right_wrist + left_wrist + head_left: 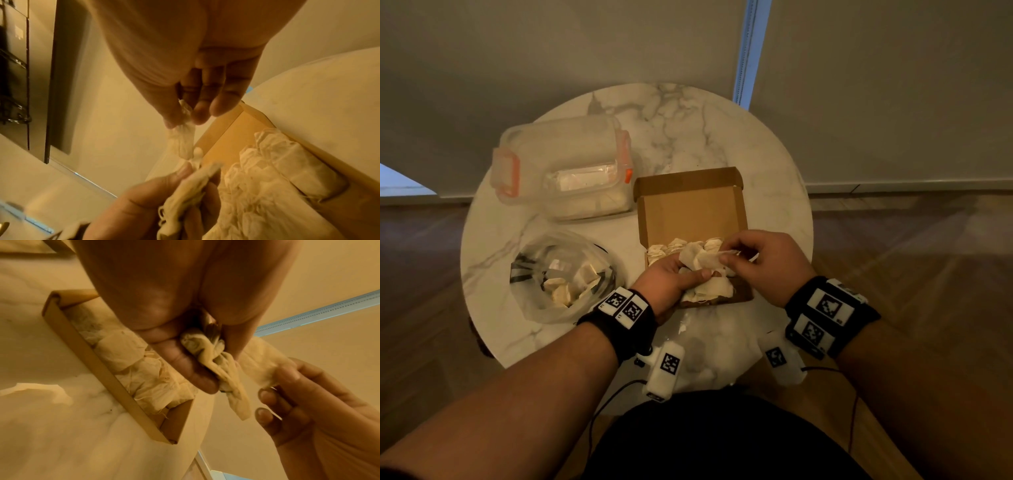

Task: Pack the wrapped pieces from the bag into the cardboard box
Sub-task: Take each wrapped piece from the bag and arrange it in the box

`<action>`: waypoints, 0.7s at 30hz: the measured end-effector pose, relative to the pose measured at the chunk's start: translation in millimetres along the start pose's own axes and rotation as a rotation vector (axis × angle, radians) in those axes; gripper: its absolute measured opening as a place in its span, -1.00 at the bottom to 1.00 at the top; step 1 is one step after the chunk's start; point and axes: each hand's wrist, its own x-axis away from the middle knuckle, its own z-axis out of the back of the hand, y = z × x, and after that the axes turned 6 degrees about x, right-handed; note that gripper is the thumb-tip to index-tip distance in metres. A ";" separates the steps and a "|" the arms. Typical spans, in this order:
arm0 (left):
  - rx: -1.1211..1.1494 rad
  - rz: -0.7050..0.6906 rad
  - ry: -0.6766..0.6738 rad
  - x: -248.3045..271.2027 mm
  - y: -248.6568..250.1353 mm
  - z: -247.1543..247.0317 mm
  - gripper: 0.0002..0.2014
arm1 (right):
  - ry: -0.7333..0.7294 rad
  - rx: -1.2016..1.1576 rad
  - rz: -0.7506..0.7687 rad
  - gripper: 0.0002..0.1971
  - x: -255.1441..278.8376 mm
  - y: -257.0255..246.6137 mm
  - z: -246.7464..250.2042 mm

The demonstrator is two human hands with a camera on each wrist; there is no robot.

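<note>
While the left hand (671, 279) clutches a bunch of wrapped pieces (710, 286) over the near edge of the cardboard box (690, 212), the right hand (760, 260) pinches the end of one piece (261, 361) between thumb and fingertips (197, 113); the box lies open on the round marble surface (688, 130), lid flap tilted back, with a row of wrapped pieces packed along its near side; the clear plastic bag (561, 274), left of the box, holds more pieces; a lidded plastic container (561, 164) with orange clips sits behind the bag.
</note>
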 end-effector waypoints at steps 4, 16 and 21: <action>0.033 -0.025 0.083 -2.3 -4.2 5.2 -0.69 | -0.032 -0.040 -0.005 -0.88 4.0 1.3 7.5; -0.263 0.068 0.216 1.5 -32.0 39.7 -0.84 | -0.380 0.607 0.002 -0.81 -10.0 49.5 -8.1; -0.320 0.080 0.237 2.5 -35.0 46.4 -0.72 | -0.444 0.723 -0.015 -0.77 -29.8 50.3 -21.9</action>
